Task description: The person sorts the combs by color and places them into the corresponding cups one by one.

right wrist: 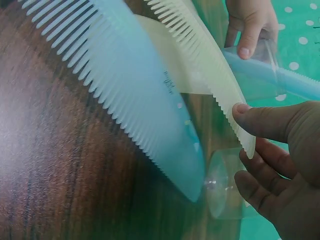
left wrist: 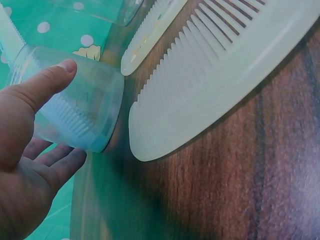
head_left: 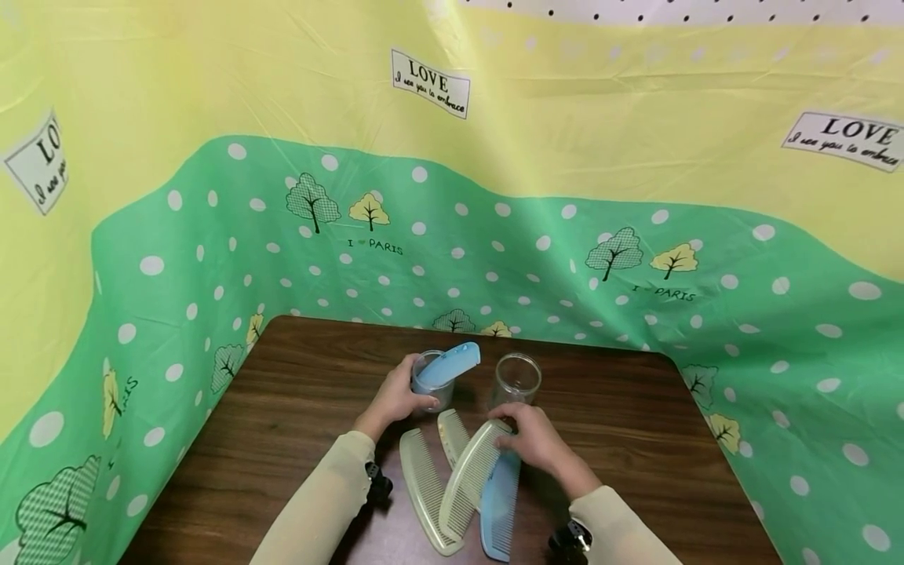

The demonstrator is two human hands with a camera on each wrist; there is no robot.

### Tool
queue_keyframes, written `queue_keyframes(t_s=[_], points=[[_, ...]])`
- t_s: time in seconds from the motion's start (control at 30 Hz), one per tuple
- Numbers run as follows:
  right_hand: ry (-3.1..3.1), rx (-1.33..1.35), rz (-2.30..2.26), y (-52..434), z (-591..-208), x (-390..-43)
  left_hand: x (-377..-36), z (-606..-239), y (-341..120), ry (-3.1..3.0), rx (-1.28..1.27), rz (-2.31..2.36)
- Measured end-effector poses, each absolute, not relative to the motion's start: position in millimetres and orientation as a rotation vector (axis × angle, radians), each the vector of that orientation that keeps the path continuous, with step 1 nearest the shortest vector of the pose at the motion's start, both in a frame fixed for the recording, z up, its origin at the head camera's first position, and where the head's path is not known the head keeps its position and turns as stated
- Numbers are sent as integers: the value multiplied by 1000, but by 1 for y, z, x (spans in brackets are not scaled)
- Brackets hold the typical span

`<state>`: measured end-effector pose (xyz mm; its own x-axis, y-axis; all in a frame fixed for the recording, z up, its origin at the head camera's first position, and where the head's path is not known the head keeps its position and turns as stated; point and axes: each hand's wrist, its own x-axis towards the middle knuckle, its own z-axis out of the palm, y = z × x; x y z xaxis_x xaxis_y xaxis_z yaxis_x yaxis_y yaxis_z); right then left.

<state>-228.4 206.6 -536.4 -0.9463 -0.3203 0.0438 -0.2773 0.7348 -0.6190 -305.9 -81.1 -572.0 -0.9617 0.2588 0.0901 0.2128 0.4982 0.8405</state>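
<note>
Fingers of the right hand pinch a cream comb; the left hand wraps the far-left jar holding a blue comb.

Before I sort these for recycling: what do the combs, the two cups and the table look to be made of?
The cream combs and blue combs look like moulded plastic, smooth and slightly translucent, with a faint sheen. Both cups, left and right, seem clear thin plastic, though glass cannot be ruled out. The table shows dark wood grain with a gloss; whether solid wood or laminate is unclear.
</note>
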Motion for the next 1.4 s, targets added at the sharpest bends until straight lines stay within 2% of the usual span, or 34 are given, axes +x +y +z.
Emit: queue_keyframes(t_s=[0.67,1.4], points=[[2915,-621,-984,222,-504,-221,-306,-574,-81,2667,416,1506],[2662,-454,-1393,239,-473,-203,-305,-573,-81,2655,406,1499]])
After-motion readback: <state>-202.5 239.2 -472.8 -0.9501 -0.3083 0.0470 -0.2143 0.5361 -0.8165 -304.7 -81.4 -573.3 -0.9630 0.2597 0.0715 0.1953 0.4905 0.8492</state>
